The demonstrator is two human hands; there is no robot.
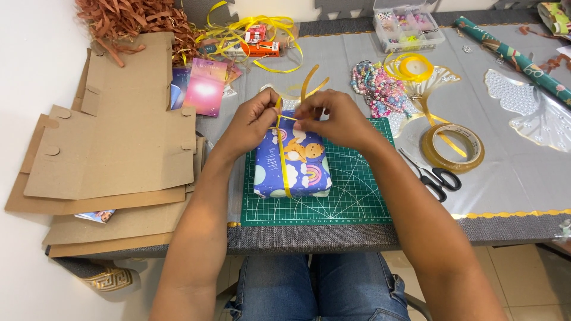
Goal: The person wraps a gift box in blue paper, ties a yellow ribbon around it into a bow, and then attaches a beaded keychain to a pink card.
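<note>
Wrapped gift box [297,169], blue paper printed with a cartoon animal, clouds and rainbows, lies on the green cutting mat [351,196] near the table's front edge, directly before the seated person; the mat in turn sits on a grey table [357,238] partly covered by a shiny silver sheet [505,178]; flattened cardboard boxes [113,148] are stacked at the left, overhanging the table's edge; a roll of green patterned wrapping paper [511,56] lies at the far right; a clear tape roll [453,147] rests right of the mat, with black-handled scissors [431,173] just beside it; a heap of coloured beads [380,89] sits beyond the mat, near a spool of yellow ribbon [409,66]; a thin yellow ribbon [284,160] runs lengthwise over the box, its loose ends rising above the far end; the left hand [253,122] and right hand [333,122] meet at that far edge, fingers of both pinched shut on the ribbon where it crosses, knuckles nearly touching.
</note>
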